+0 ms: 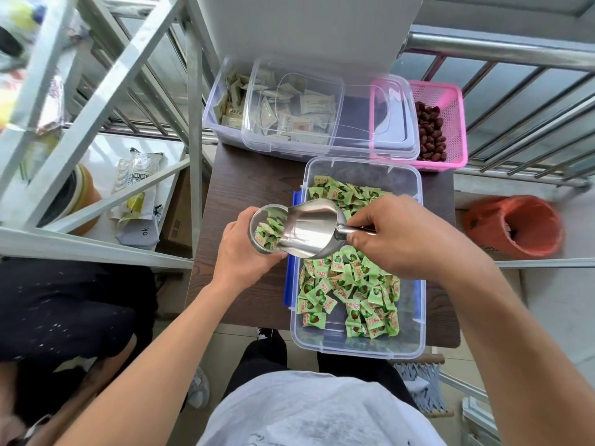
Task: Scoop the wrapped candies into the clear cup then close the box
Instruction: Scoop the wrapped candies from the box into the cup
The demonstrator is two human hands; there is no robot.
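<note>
Here my left hand (240, 254) curls its fingers (244, 217) round the cup (261, 233), tilted beside the open box (415, 346) to meet the scoop (309, 231); my right hand (402, 236) grips its handle, tipping candies (351, 291) in.

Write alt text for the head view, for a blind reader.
The right hand tips a metal scoop into a clear cup gripped by the left hand. Green wrapped candies lie in the cup and in the open clear box beneath the scoop.
</note>
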